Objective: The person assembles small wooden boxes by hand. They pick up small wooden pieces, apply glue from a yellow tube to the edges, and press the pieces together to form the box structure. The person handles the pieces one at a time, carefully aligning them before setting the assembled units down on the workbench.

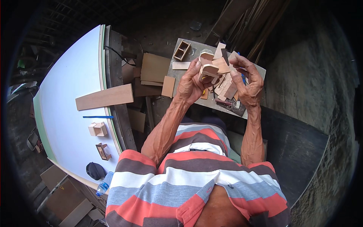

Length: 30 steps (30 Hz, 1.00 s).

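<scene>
My left hand (pixel 188 84) is closed around a small wooden assembly (pixel 209 69) with rounded, pale-edged panels, held above a low worktable. A flat light-wood piece (pixel 221 65) shows just right of the assembly; whether it is joined to it or lies behind it, I cannot tell. Close to that piece, my right hand (pixel 249 81) is raised with curved fingers and the thumb apart, and nothing shows between them. Beneath both hands, offcuts and thin wooden strips (pixel 227 86) lie heaped on the worktable (pixel 219 107), partly hidden by the hands.
A small open wooden box (pixel 182 50) sits at the worktable's far left. On the white panel (pixel 68 79) to the left lie a long board (pixel 105 97), a blue strip (pixel 98 117), two small wooden pieces, a dark cap (pixel 95 171) and a plastic bottle (pixel 104 184). Planks (pixel 242 22) lean far right.
</scene>
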Tool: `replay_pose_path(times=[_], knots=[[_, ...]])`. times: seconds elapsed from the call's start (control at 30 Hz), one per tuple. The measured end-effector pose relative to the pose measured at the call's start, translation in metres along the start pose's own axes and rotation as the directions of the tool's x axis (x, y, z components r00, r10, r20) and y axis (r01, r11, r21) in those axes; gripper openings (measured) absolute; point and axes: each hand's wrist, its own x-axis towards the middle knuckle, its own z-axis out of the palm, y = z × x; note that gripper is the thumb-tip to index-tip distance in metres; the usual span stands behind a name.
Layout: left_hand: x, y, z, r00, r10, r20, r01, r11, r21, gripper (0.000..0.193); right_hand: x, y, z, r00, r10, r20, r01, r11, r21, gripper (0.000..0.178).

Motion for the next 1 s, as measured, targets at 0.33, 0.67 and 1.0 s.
replay_pose_path(times=[0.33, 0.67, 1.0], knots=[[0.000, 0.003, 0.002, 1.000, 0.004, 0.012, -0.002, 0.978, -0.209, 0.046, -0.021, 0.005, 0.011, 0.980, 0.135, -0.147, -0.112, 0.982, 0.151, 0.039], [0.001, -0.001, 0.002, 1.000, 0.009, 0.012, -0.006, 0.970, -0.242, 0.044, -0.022, -0.001, 0.021, 0.989, 0.108, -0.098, -0.093, 0.985, 0.144, 0.033], [-0.004, -0.001, 0.004, 0.999, 0.022, 0.024, -0.015, 0.963, -0.268, 0.045, -0.026, 0.000, 0.020, 0.988, 0.118, -0.099, -0.106, 0.987, 0.124, 0.030]])
